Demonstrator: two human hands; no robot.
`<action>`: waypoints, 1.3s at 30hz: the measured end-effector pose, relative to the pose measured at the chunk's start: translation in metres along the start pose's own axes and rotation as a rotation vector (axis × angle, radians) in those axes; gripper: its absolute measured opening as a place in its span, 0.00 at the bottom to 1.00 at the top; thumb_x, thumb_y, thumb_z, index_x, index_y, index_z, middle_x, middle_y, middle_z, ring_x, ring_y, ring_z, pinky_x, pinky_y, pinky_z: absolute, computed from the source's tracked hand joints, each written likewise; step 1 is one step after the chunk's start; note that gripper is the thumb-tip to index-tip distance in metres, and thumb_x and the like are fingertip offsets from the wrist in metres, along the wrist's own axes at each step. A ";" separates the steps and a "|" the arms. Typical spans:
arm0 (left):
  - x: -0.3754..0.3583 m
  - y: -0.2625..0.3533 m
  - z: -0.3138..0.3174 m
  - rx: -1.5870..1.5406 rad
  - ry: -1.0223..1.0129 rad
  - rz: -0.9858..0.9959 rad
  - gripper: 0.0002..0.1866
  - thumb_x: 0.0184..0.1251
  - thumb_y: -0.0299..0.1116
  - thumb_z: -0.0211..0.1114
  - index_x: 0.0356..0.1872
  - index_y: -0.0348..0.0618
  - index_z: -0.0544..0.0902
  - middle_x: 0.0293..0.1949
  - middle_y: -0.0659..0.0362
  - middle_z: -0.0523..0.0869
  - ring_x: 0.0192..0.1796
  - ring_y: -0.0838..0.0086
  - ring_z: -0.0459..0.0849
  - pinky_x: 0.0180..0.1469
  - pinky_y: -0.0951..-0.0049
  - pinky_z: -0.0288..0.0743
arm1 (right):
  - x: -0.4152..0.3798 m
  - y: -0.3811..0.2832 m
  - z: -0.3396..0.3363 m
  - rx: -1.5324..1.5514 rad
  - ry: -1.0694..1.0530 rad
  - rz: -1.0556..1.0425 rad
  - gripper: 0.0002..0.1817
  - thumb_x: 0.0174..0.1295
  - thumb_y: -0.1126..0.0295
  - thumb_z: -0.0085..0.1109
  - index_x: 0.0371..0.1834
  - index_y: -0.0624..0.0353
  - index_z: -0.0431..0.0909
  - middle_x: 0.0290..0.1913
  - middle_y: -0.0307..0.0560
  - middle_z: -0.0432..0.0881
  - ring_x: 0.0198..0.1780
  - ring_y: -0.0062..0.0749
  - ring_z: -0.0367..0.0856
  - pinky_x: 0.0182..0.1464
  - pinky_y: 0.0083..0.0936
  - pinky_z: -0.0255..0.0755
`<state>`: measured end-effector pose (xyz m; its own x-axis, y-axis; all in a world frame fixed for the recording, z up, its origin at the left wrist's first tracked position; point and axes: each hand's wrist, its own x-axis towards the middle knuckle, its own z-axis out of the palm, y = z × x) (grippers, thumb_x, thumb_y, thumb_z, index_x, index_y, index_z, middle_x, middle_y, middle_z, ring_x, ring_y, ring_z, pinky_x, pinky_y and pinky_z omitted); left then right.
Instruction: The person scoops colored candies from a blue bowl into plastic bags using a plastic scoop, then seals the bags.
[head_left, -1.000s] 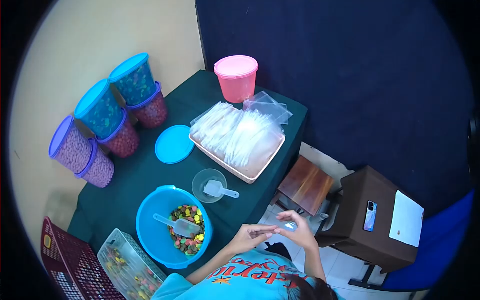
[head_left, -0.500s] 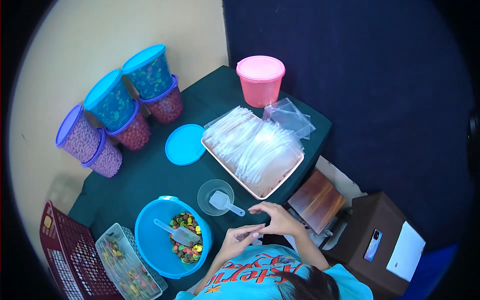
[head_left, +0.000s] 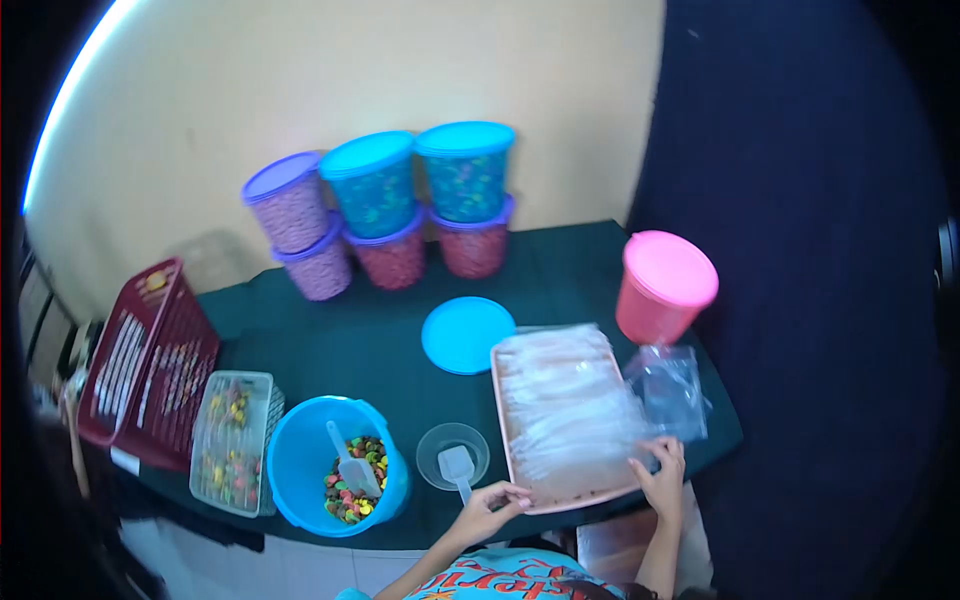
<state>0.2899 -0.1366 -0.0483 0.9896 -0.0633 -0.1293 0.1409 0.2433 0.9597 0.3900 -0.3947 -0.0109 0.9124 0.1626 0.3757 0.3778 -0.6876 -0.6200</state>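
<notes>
My left hand [head_left: 490, 512] is at the front left corner of the peach tray [head_left: 560, 506], fingers loosely bent and close to the rim, with nothing visible in them. Just left of it, a white scoop [head_left: 457, 464] rests in a small clear bowl [head_left: 426, 440], its handle pointing toward that hand. Over the tray's right edge is my right hand [head_left: 662, 478], thumb and fingers apart, fingertips right at the clear plastic bags [head_left: 575, 400] heaped in the tray. More clear bags [head_left: 672, 390] lie flat beyond those fingertips.
A blue tub [head_left: 283, 480] of colourful candies holds another scoop [head_left: 354, 466]. Left of it are a pale basket [head_left: 262, 390] and a maroon basket [head_left: 175, 330]. Stacked candy tubs [head_left: 375, 190] line the wall. A blue lid [head_left: 468, 335] and pink tub [head_left: 665, 290] also stand on the table.
My hands, earlier together in front of the body, have moved apart to the tray's two front sides. The camera view has turned, shifting the whole table.
</notes>
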 end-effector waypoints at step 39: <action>-0.258 0.070 -0.138 0.935 0.714 0.518 0.53 0.48 0.60 0.61 0.66 0.39 0.42 0.67 0.44 0.41 0.69 0.52 0.36 0.65 0.47 0.28 | -0.134 -0.372 0.203 1.357 -0.899 -0.076 0.06 0.57 0.77 0.54 0.36 0.64 0.69 0.25 0.39 0.75 0.27 0.12 0.72 0.27 0.09 0.63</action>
<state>0.0483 0.0302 0.0173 0.7599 0.4345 0.4836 -0.0497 -0.7028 0.7096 0.1592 -0.0169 0.0301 0.4952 0.8369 0.2334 -0.1666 0.3551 -0.9199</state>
